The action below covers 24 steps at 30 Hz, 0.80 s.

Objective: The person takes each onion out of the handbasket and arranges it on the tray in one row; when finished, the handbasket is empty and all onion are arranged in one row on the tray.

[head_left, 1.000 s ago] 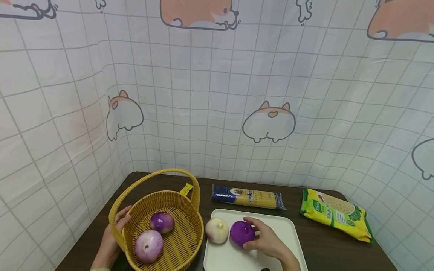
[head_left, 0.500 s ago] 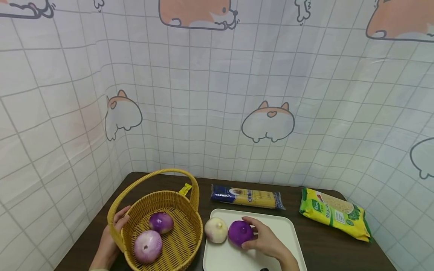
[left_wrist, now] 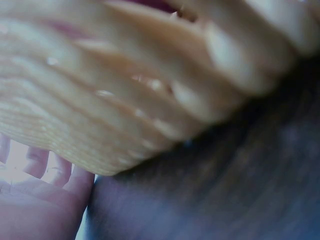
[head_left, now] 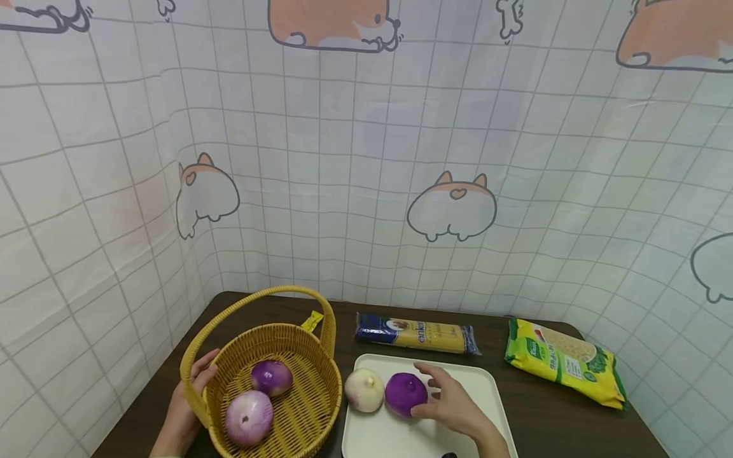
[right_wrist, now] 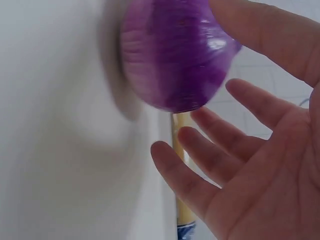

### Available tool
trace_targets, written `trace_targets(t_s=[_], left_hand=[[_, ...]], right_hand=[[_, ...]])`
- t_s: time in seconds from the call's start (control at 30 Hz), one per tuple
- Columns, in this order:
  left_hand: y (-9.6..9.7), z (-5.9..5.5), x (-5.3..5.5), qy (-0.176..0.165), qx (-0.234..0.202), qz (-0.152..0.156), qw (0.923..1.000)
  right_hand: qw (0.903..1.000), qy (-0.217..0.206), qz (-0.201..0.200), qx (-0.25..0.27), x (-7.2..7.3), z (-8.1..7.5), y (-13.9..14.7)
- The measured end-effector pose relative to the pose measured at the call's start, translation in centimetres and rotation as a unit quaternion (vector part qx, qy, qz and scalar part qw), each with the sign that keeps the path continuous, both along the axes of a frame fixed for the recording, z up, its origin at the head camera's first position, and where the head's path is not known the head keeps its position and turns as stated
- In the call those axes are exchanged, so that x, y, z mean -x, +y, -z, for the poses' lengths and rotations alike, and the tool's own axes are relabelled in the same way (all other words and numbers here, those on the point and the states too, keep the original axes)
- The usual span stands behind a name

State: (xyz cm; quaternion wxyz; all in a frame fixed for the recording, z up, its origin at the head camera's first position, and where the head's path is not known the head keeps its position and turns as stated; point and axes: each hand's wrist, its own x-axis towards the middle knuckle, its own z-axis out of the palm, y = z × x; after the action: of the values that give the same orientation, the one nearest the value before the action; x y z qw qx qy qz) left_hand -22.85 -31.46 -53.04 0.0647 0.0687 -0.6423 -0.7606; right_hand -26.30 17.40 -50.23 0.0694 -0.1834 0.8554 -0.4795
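Note:
In the head view a yellow woven basket [head_left: 312, 407] with a tall handle holds a pale purple onion [head_left: 249, 417] and a darker one. My left hand [head_left: 186, 401] rests against its left side, fingers extended along the weave in the left wrist view. On a white tray [head_left: 395, 439] sit a whitish onion [head_left: 364, 390] and a deep purple onion [head_left: 405, 394]. My right hand [head_left: 455, 404] is at the right of the purple onion, fingers spread. In the right wrist view the thumb overlaps that onion [right_wrist: 175, 55], while the other fingers stand loosely apart around it.
Behind the tray lies a blue and yellow pasta packet [head_left: 417, 334]. A yellow-green Knorr bag [head_left: 564, 362] lies at the right of the dark table [head_left: 550, 420]. A small yellow wrapper [head_left: 312, 321] shows behind the basket. A patterned curtain [head_left: 343, 159] hangs at the back.
My right hand's fingers have spread and drawn slightly away from the purple onion, which stays on the tray. My left hand and the basket hold their place.

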Motion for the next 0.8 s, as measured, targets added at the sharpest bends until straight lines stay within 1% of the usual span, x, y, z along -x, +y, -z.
trace_targets(t_s=[0.17,0.3,0.4,0.57,0.7,0.8], left_hand=[[0.0,0.2,0.1,0.000,0.003,-0.002,1.0000],[0.0,0.2,0.1,0.002,0.004,-0.003,1.0000],[0.0,0.1,0.1,0.000,0.005,-0.001,1.0000],[0.1,-0.3,0.0,-0.011,0.005,0.000,0.9999],[0.3,-1.0,-0.4,-0.015,0.000,0.003,0.9999],[0.6,-1.4,-0.6,-0.015,0.000,0.005,0.9999]], right_hand=[[0.9987,0.026,0.043,0.002,-0.2,-1.1,-0.4],[0.9945,0.070,0.078,0.009,-0.5,-2.1,-1.4],[0.9906,0.103,0.088,0.019,-1.0,-2.9,-2.4],[0.9881,0.130,0.069,0.045,-2.0,-3.9,-4.7],[0.9841,0.167,0.038,0.048,-2.6,-4.1,-6.8],[0.9832,0.172,0.004,0.062,-3.1,-4.0,-8.2]])
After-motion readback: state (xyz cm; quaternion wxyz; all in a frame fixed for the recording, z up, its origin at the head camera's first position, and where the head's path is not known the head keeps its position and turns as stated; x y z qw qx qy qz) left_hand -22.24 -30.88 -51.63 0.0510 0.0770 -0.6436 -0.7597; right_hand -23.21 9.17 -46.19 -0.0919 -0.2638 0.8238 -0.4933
